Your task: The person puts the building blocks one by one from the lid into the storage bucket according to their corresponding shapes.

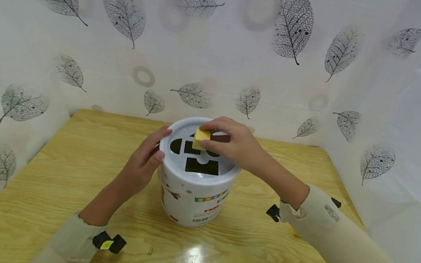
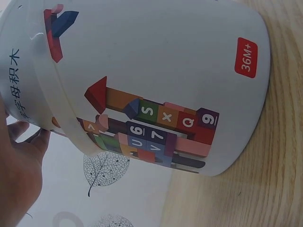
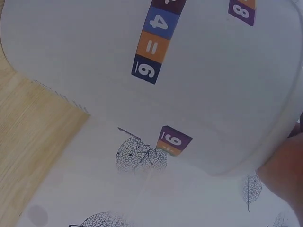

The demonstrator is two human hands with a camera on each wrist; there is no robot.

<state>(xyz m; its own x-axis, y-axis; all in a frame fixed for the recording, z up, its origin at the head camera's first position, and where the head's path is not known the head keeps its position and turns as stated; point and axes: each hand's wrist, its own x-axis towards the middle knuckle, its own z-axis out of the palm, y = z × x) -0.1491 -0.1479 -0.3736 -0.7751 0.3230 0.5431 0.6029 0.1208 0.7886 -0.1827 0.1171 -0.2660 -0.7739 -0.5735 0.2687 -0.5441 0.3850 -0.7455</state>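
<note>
A white bucket (image 1: 194, 199) stands upright on the wooden table, its lid (image 1: 174, 166) cut with several dark shaped holes. Between thumb and fingers, my right hand (image 1: 238, 146) pinches a yellow block (image 1: 202, 139) at the middle of the lid, over the holes. Whether the block's lower end touches the lid or enters a hole, I cannot tell. My left hand (image 1: 144, 154) holds the bucket's rim at the left, thumb in front and fingers farther back. In the left wrist view that hand (image 2: 21, 170) is beside the lid's edge; the right wrist view shows part of the right hand (image 3: 286, 170).
The wooden table (image 1: 105, 153) spreads around the bucket. Part of a yellow thing (image 1: 296, 234) lies under the right forearm, mostly hidden by the sleeve. A pale sheet (image 1: 220, 53) printed with leaves hangs behind and on both sides. Both wrists wear black camera straps (image 1: 110, 242).
</note>
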